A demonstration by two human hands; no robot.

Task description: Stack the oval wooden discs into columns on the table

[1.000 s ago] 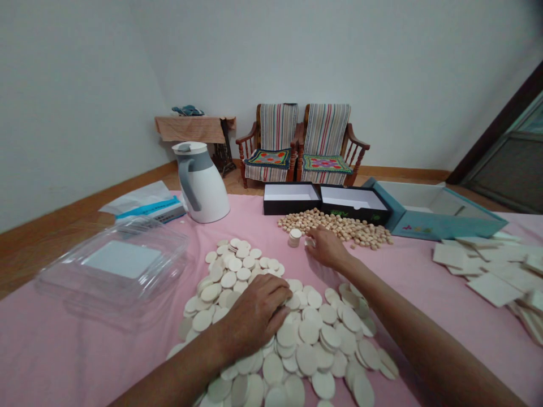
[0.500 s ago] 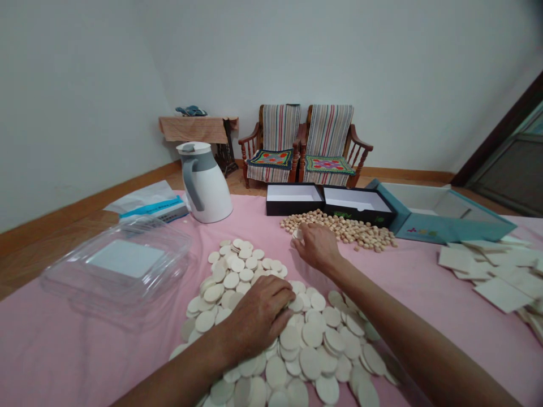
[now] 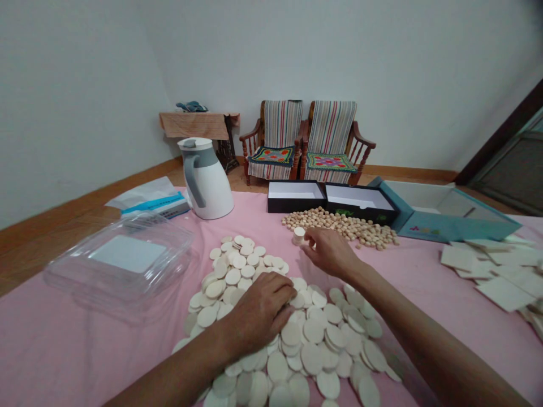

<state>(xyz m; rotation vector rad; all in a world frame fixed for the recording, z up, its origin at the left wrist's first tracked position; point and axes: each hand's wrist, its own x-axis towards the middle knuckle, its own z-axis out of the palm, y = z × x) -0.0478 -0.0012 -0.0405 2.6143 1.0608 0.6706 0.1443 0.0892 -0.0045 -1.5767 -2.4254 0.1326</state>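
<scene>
Pale round wooden discs [image 3: 311, 359] lie in a broad heap on the pink cloth. My left hand [image 3: 265, 308] rests on the heap with its fingers bent downward; whatever is under its fingertips is hidden. Beyond the heap stands a small stack of discs [image 3: 299, 234]. Just right of that stack is my right hand [image 3: 328, 249], its thumb and fingertips apart from the stack. Something pale shows by its fingers, too small to make out. Small wooden beads [image 3: 352, 228] are piled behind my right hand.
Two black boxes [image 3: 296, 205] and a blue box [image 3: 458, 226] stand behind the beads. Square wooden pieces [image 3: 504, 285] lie at right. At left are a clear plastic container [image 3: 127, 254], a white jug [image 3: 212, 189] and a blue-and-white packet [image 3: 159, 203].
My right hand has moved slightly right, off the small stack, which now shows in full. My left hand stays on the disc heap. The view has shifted a little.
</scene>
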